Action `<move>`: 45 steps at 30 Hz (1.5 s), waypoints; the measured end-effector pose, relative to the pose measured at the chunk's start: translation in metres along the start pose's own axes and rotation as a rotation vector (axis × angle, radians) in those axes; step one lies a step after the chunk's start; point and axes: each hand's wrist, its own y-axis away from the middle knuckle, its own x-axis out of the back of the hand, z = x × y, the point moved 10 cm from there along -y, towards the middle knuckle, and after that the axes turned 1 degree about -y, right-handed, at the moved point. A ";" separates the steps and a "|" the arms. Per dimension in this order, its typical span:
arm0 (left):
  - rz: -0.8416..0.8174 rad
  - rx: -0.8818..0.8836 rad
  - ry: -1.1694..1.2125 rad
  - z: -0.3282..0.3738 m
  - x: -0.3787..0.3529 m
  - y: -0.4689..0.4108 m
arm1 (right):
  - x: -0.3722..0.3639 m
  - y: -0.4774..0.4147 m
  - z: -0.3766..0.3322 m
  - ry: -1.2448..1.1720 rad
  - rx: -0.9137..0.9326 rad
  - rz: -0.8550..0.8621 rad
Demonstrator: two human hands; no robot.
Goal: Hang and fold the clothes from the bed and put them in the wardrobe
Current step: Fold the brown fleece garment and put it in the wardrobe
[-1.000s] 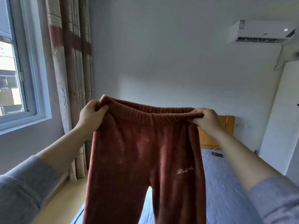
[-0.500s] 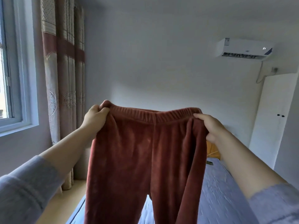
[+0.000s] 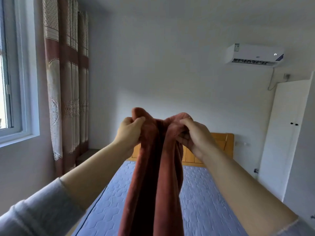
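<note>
Rust-red fleece trousers hang in front of me, folded lengthwise so the two legs lie side by side. My left hand grips the left end of the waistband. My right hand grips the right end, close beside the left. The legs drop down past the bottom of the view over the bed with its blue quilted cover. A white wardrobe with small black knobs stands at the right wall, its doors closed.
A wooden headboard stands against the far wall. A window and patterned curtains line the left side, with a low bedside stand beneath. An air conditioner hangs high on the right.
My hands have come together, bringing the two ends of the waistband near each other, so the spread trousers are now folded in half lengthwise. The view has shifted down and left onto the bed.
</note>
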 end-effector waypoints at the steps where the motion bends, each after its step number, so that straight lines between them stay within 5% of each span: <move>1: -0.043 -0.041 -0.052 0.006 -0.008 0.009 | -0.007 0.003 0.000 0.064 0.018 -0.015; 8: -0.195 -0.152 -0.258 0.012 -0.023 0.033 | -0.019 0.013 0.008 0.112 0.033 -0.069; 19: -0.256 -0.073 -0.141 -0.007 -0.020 0.032 | -0.039 0.022 0.016 0.213 0.019 -0.277; 23: -0.278 -0.055 -0.046 -0.014 -0.012 0.033 | -0.041 0.026 0.005 0.560 0.161 -0.383; 27: -0.354 -0.026 -0.002 -0.018 -0.013 0.036 | -0.034 0.023 -0.012 0.765 0.432 -0.207; 31: -0.467 -0.004 0.021 -0.020 -0.022 0.047 | -0.033 0.019 -0.005 0.742 0.426 -0.160; 45: -0.205 -0.231 -0.151 0.000 0.020 0.027 | -0.045 0.019 0.013 0.886 0.315 -0.459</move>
